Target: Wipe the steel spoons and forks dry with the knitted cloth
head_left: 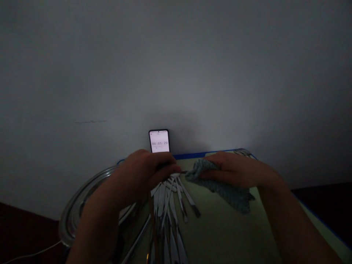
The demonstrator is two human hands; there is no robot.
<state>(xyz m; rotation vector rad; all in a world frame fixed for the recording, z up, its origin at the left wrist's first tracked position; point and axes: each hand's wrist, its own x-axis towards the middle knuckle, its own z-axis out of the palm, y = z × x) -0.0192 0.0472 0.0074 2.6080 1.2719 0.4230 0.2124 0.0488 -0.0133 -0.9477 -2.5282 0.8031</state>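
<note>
My left hand (154,167) is closed in a pinch on the end of a thin piece of metal cutlery (183,172); its kind is hidden. My right hand (232,170) is closed on a blue-grey cloth (231,194), which is wrapped around the other end of that piece. The cloth's loose end hangs down over the table. Below my left hand lies a loose pile of metal cutlery (167,209), mostly table knives, with handles and blades overlapping. The scene is dim, so fine detail is hard to make out.
A phone (160,141) showing a timer leans against the grey wall (176,73). A round shiny metal tray (67,220) sits at left, partly behind my forearm. Several forks (242,151) lie at the far right corner of the pale, blue-edged table (220,234). A white cable (35,253) runs at lower left.
</note>
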